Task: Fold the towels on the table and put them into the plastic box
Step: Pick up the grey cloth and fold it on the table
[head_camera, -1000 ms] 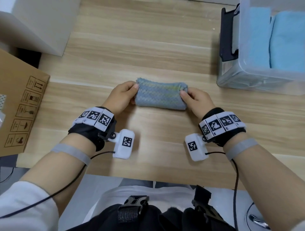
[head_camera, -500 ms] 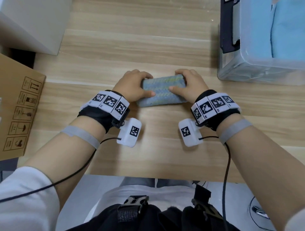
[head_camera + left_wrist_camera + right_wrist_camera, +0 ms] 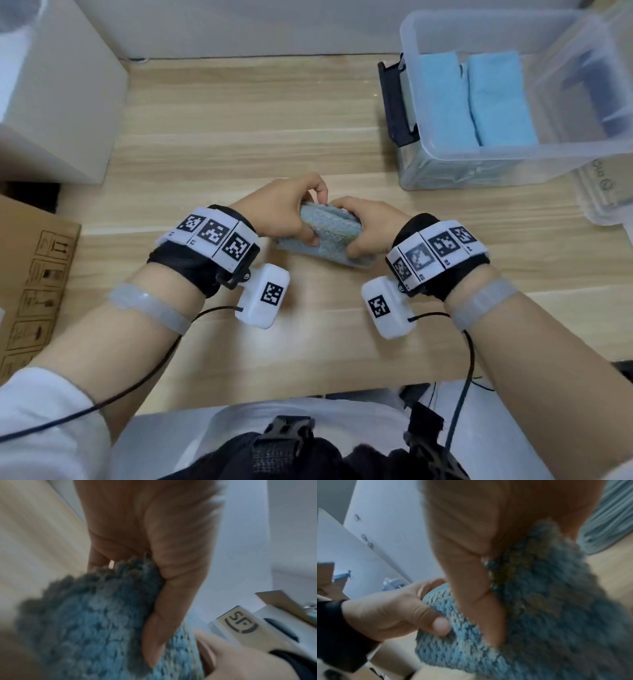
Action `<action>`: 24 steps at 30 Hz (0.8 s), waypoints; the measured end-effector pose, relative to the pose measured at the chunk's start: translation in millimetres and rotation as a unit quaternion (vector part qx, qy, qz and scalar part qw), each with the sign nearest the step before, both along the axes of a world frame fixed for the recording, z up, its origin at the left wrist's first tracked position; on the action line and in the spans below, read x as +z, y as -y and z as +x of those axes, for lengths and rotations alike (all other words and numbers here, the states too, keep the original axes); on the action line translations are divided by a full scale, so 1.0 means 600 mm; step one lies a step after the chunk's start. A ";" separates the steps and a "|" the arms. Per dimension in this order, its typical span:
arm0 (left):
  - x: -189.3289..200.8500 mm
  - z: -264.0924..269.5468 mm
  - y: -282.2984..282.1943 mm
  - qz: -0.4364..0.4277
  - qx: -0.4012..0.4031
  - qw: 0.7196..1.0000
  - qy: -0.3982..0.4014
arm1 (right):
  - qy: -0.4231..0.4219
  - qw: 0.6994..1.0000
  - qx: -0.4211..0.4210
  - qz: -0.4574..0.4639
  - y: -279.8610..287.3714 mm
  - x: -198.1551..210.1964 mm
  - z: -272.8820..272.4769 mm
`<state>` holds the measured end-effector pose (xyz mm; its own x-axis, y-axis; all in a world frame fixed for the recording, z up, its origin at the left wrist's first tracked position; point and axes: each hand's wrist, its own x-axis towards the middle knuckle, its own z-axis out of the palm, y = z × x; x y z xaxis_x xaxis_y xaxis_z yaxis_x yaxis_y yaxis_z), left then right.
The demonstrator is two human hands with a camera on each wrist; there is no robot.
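Both hands on the folded towel (image 3: 327, 236) now: left hand (image 3: 281, 209) and right hand (image 3: 368, 228) each hold it in a curled grip, near the plastic box (image 3: 513, 161), low over the surface (image 3: 239, 137)

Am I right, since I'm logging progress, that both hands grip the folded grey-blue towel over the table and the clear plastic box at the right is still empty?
Not quite: the plastic box is not empty. The head view shows two folded light blue towels inside it. Otherwise yes: the left hand and right hand grip the folded towel over the table.
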<state>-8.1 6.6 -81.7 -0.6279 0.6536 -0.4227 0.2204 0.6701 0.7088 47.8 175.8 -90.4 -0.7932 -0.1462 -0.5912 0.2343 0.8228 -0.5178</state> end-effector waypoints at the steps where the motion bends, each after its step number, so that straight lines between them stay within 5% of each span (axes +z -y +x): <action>1: 0.019 -0.005 -0.015 0.028 0.002 1.000 0.001 | -0.001 1.000 -0.013 -0.024 -0.011 0.015 0.007; 4: 0.075 -0.017 -0.073 0.119 0.024 0.993 -0.001 | -0.007 0.987 -0.070 -0.142 -0.058 0.064 0.021; 7: 0.110 -0.025 -0.141 0.217 0.055 0.974 0.039 | -0.002 0.945 -0.178 -0.275 -0.126 0.111 0.026; 10: 0.117 -0.045 -0.201 0.291 0.133 0.944 0.075 | -0.050 0.923 -0.237 -0.300 -0.205 0.139 0.014; 14: 0.096 -0.081 -0.258 0.268 0.300 0.914 0.058 | -0.126 0.898 -0.352 -0.232 -0.328 0.162 -0.021; 18: 0.061 -0.101 -0.290 0.199 0.363 0.907 0.083 | -0.155 0.894 -0.401 -0.128 -0.432 0.176 -0.072; 24: 0.045 -0.123 -0.290 0.153 0.376 0.907 0.111 | -0.036 0.949 -0.252 0.185 -0.499 0.139 -0.150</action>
<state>-82.1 180.3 -54.4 -0.8667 0.1829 -0.4642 -0.3885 0.3362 0.8579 -42.0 475.0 -6.9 -0.7475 0.4693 -0.4700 0.6211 0.7448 -0.2441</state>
